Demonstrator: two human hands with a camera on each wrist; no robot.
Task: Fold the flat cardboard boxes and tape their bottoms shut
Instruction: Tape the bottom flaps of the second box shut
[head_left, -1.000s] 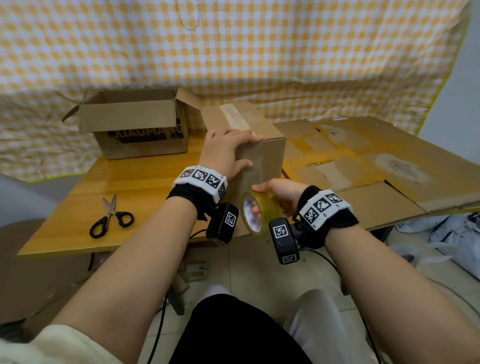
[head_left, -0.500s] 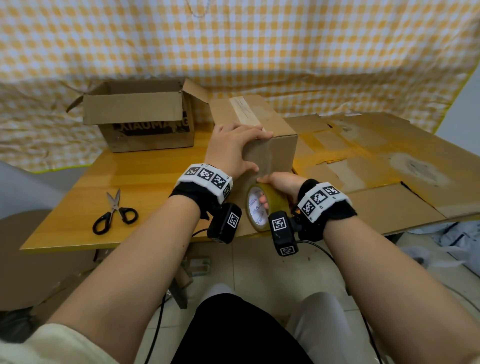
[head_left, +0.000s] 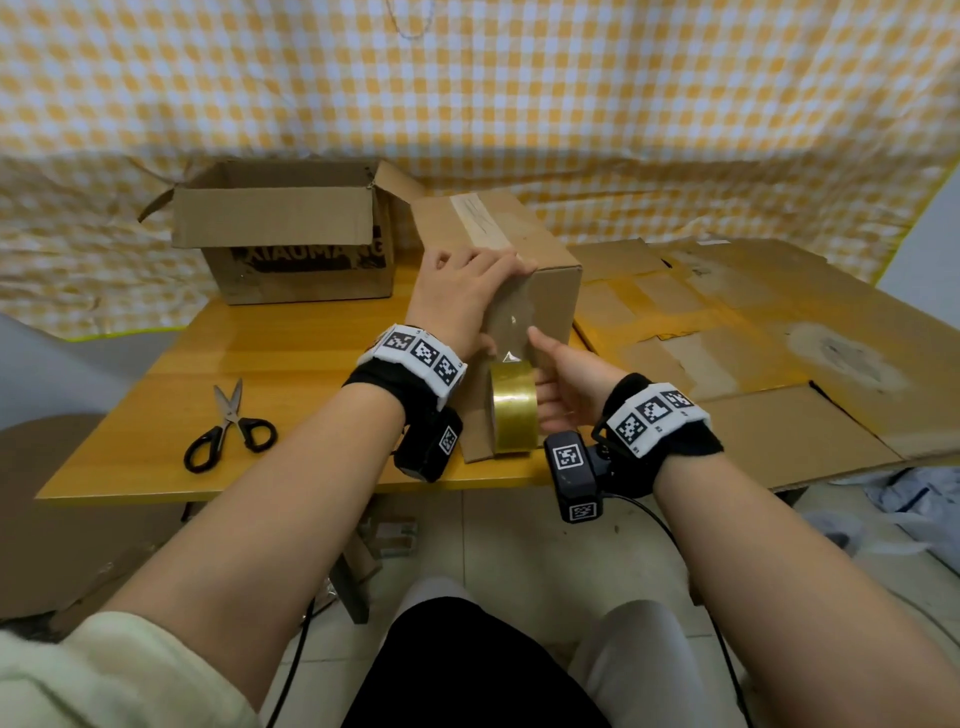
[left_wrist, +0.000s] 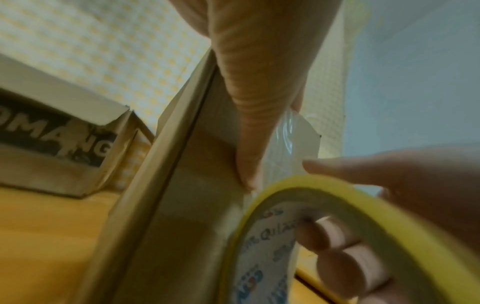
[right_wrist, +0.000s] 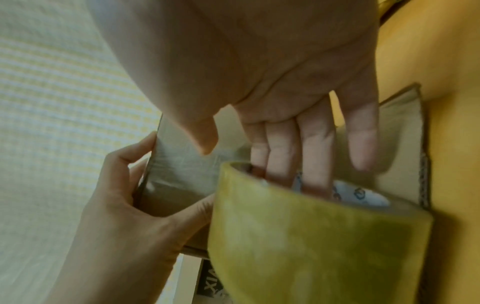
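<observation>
A folded cardboard box stands on the wooden table with an old tape strip along its top. My left hand grips its near top edge, fingers over the top and thumb pressing the near face. My right hand holds a yellowish tape roll low against that face, with fingers through the core. Clear tape runs from the roll up the face, and the right thumb lies beside it. The left hand also shows in the right wrist view, beside the tape roll.
An open box with black print stands at the back left. Black-handled scissors lie near the table's front left. Flat cardboard sheets cover the right side and overhang the table edge. A checked cloth hangs behind.
My right hand has turned the roll so that its band faces me, and the thumb now points up the box's near face. My left hand keeps its hold on the box.
</observation>
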